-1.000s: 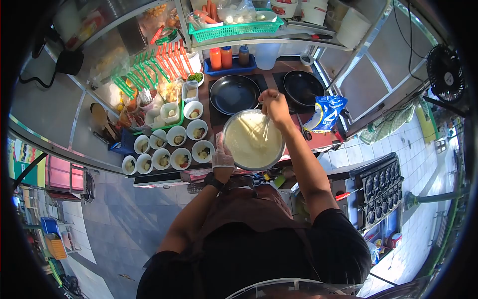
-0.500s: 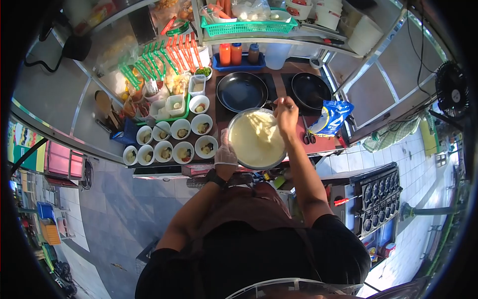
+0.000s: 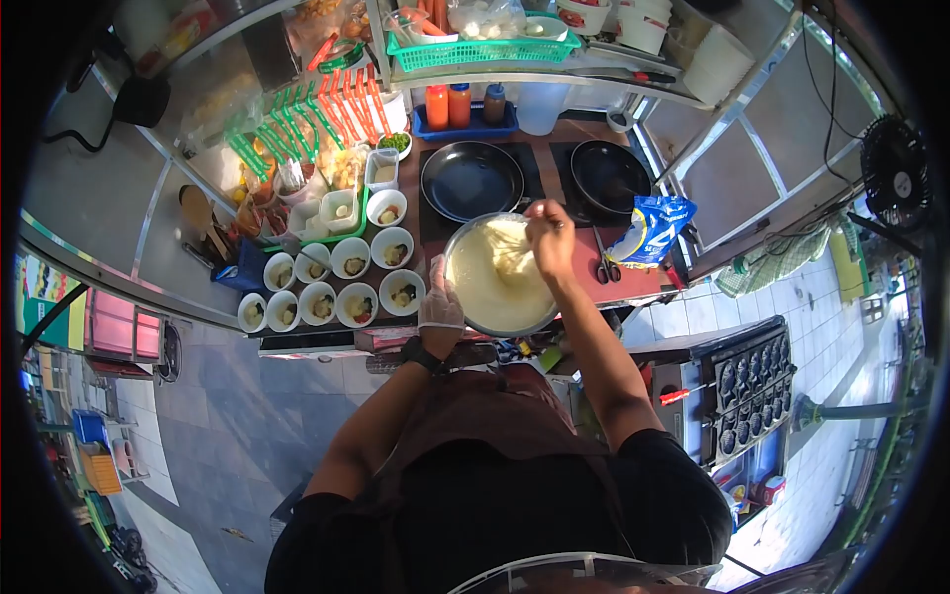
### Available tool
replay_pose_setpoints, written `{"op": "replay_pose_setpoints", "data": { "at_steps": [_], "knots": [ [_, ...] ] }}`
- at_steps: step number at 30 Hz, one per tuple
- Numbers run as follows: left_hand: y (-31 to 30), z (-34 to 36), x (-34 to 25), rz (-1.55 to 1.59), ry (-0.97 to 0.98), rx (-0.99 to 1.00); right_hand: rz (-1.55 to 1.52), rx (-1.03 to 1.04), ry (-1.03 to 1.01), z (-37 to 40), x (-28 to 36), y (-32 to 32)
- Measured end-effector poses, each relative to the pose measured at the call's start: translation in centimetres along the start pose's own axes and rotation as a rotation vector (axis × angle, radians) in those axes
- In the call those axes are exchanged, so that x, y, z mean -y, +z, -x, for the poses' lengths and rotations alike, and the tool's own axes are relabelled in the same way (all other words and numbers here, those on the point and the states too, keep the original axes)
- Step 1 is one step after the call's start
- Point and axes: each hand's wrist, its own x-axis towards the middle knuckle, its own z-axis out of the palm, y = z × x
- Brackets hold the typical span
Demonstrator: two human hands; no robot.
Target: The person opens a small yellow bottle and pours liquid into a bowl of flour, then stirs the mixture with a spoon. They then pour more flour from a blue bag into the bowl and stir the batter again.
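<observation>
My left hand [image 3: 440, 302], in a clear glove, grips the left side of a large bowl [image 3: 448, 309] of pale yellow batter [image 3: 495, 295]. In my right hand [image 3: 551, 241], fingers wrapped round its handle, is a whisk [image 3: 511, 249] coated in batter. Its wire head dips into the batter right of the bowl's middle. Just behind the bowl, a large black frying pan [image 3: 472, 181] sits on a dark hob. Left of my left hand stand several white cups [image 3: 404, 293] with bits of food inside.
A smaller pan [image 3: 610, 178] is at the back right. Scissors [image 3: 607, 269] and a blue packet [image 3: 653, 233] lie right of the bowl. Sauce bottles [image 3: 460, 107] stand behind in a blue tray [image 3: 505, 126]. A moulded griddle [image 3: 757, 391] is off to my right.
My right hand has swept the whisk round, and its head is lower in the batter. The left hand keeps its hold on the bowl. The whole view has shifted slightly left.
</observation>
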Motion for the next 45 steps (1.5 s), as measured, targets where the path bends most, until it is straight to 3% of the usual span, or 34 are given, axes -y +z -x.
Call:
{"op": "replay_pose_setpoints", "data": {
  "at_steps": [1,2,3,4,6,7,8,10,11,13,15,17,18,20,22,23,25,26,27,29,31,33,34,35,37,38,39,41,42,43,44,45],
  "knots": [
    [-0.3,0.0,-0.4,-0.013,-0.138,0.100,-0.140,0.163,0.137,1.1,-0.9,0.6],
    [0.0,-0.1,0.0,-0.016,-0.128,0.104,-0.066,0.279,0.315,1.0,-0.9,-0.2],
    [0.5,0.0,0.9,-0.010,0.008,0.004,0.011,0.398,0.493,0.8,0.2,-0.7],
    [0.7,0.0,0.9,0.000,0.137,-0.100,0.133,0.264,0.301,-0.5,0.0,-1.2],
    [0.4,-0.1,0.7,-0.032,0.056,-0.057,0.231,-0.004,0.026,-1.3,1.3,-0.9],
    [0.3,0.0,0.4,-0.062,-0.017,-0.011,0.236,0.001,0.030,-0.5,0.8,-0.4],
    [0.8,0.2,1.0,-0.062,-0.018,-0.008,0.100,0.151,0.206,1.0,0.0,0.4],
    [1.3,-0.3,1.4,-0.077,0.215,-0.227,-0.125,0.461,0.512,0.5,-1.0,-0.3],
    [1.5,-0.5,1.7,-0.075,0.220,-0.229,-0.123,0.460,0.507,-0.8,-1.3,-0.5],
    [0.4,0.0,0.6,-0.088,0.016,-0.055,0.294,0.072,-0.105,-1.7,-0.3,0.2],
    [0.9,0.0,1.0,-0.088,0.033,-0.084,-0.031,0.096,0.017,-0.4,-0.9,0.7],
    [1.1,-0.2,1.6,-0.099,0.068,-0.103,-0.037,0.408,0.470,1.3,-0.7,0.8],
    [1.3,-0.4,1.9,-0.094,0.122,-0.137,0.062,0.483,0.503,0.2,0.7,0.3],
    [0.9,0.0,1.7,-0.092,0.168,-0.158,0.280,0.335,0.282,-1.6,1.3,-0.1],
    [-0.3,-0.3,-0.1,-0.160,-0.116,0.080,0.242,0.086,0.067,-2.4,2.8,0.9],
    [0.3,-0.1,0.4,-0.158,-0.117,0.081,0.245,0.085,0.067,-1.3,2.4,1.9],
    [1.2,-0.1,1.8,-0.072,0.097,-0.135,-0.018,0.216,0.295,2.0,1.1,3.4],
    [1.3,0.0,2.1,-0.076,0.099,-0.135,0.285,0.518,0.287,2.7,0.4,2.5],
    [1.1,-0.1,1.8,-0.074,0.146,-0.165,0.284,0.523,0.285,2.0,0.8,1.4],
    [0.5,0.1,1.1,-0.070,0.180,-0.197,0.388,0.296,0.224,0.0,2.5,-0.5],
    [-0.1,-0.2,0.0,-0.148,-0.078,0.025,0.168,0.032,0.099,-0.7,3.9,-0.8],
    [0.9,-0.1,1.4,-0.121,0.021,-0.050,-0.062,0.168,0.226,1.8,1.8,-0.5],
    [1.0,-0.2,1.5,-0.095,0.115,-0.127,0.193,0.441,0.360,3.3,2.5,-0.7],
    [0.9,-0.1,1.6,-0.094,0.115,-0.123,0.214,0.450,0.399,3.0,2.2,-1.3],
    [0.1,-0.1,0.4,-0.078,-0.024,-0.025,0.359,0.224,0.196,0.3,3.3,-1.7],
    [0.2,0.1,0.6,-0.079,-0.030,-0.017,0.319,0.006,0.119,0.0,4.5,-1.2],
    [0.4,0.0,0.7,-0.113,-0.032,-0.024,0.164,-0.023,0.036,-0.8,2.7,-1.8],
    [0.7,-0.3,1.1,-0.151,-0.018,-0.030,-0.034,0.170,0.222,1.2,-0.5,-0.6],
    [0.7,-0.3,1.1,-0.118,0.065,-0.093,-0.205,0.428,0.560,1.8,-0.3,-1.1],
    [0.8,-0.3,1.1,-0.082,0.142,-0.160,-0.203,0.429,0.556,0.9,0.0,-1.4],
    [0.8,-0.6,1.2,-0.078,0.139,-0.166,0.103,0.266,0.300,-0.4,0.4,-1.7],
    [0.2,-0.6,0.7,-0.108,0.027,-0.043,0.399,0.095,0.044,-0.9,1.2,-1.6]
  ]
}}
